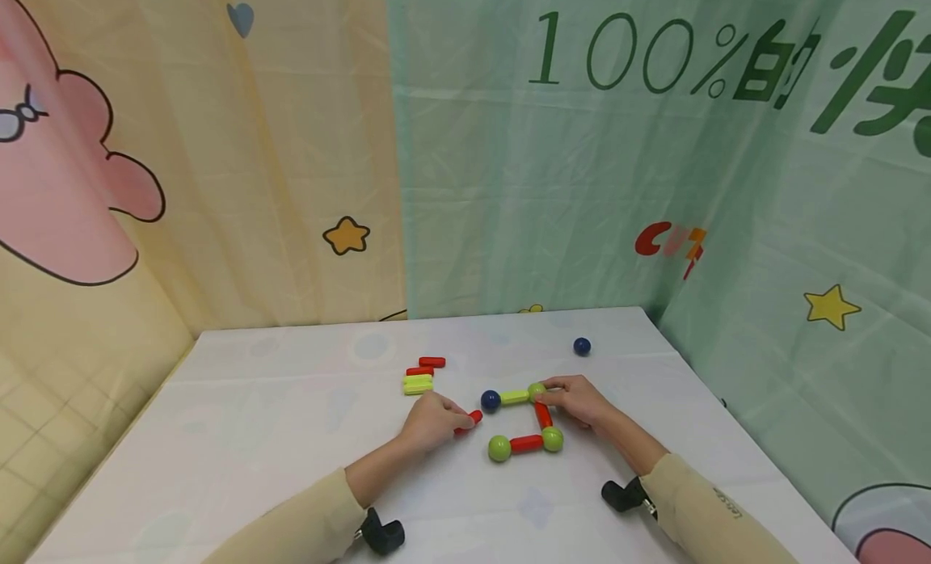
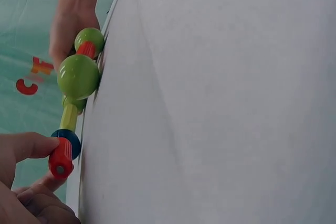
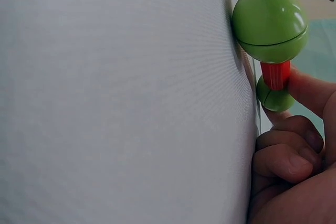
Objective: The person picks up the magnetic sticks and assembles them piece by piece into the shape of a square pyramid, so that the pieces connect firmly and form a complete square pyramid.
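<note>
A U-shaped chain of toy balls and rods lies on the table: a dark blue ball (image 1: 490,401), a yellow-green rod (image 1: 515,397), then green balls joined by red rods, ending in a near green ball (image 1: 499,448). My left hand (image 1: 429,421) pinches a loose red rod (image 1: 476,416) between thumb and finger, just left of the blue ball. In the left wrist view that red rod (image 2: 61,156) shows a round metallic end and overlaps the blue ball. My right hand (image 1: 582,400) pinches the far corner green ball (image 1: 537,391), its thumb along the adjoining red rod (image 3: 276,75).
Beyond my left hand lie loose red rods (image 1: 432,362) and yellow-green rods (image 1: 418,384). Another dark blue ball (image 1: 582,347) sits near the back right of the white-covered table (image 1: 254,402). Printed curtains (image 1: 509,184) stand behind and beside the table.
</note>
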{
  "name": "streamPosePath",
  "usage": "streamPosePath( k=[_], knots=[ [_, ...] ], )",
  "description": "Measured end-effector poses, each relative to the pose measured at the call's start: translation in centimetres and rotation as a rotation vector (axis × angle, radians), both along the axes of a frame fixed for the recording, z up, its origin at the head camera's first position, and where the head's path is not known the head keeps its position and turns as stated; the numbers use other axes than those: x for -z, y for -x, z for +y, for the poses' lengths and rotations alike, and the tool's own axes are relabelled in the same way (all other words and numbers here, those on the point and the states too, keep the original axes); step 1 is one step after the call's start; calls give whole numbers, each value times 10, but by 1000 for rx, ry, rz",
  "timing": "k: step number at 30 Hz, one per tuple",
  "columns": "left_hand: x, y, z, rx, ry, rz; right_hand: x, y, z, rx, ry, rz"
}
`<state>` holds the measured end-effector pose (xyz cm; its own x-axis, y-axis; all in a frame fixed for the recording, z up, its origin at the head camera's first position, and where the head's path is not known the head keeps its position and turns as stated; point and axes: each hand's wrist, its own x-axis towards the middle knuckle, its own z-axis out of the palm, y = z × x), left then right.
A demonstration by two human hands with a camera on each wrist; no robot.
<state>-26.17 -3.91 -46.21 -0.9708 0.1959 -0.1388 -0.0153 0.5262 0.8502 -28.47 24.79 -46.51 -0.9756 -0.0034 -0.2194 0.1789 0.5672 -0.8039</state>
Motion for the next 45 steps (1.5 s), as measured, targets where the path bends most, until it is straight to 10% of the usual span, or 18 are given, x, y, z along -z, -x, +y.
streamPosePath(
  k=[27,45],
  knots=[
    [-4,2,26,-132,-31,-56,1,3,0,-5,9,0],
    [-5,7,40,-67,-23,-136,4,3,3,-5,10,12]
  ],
)
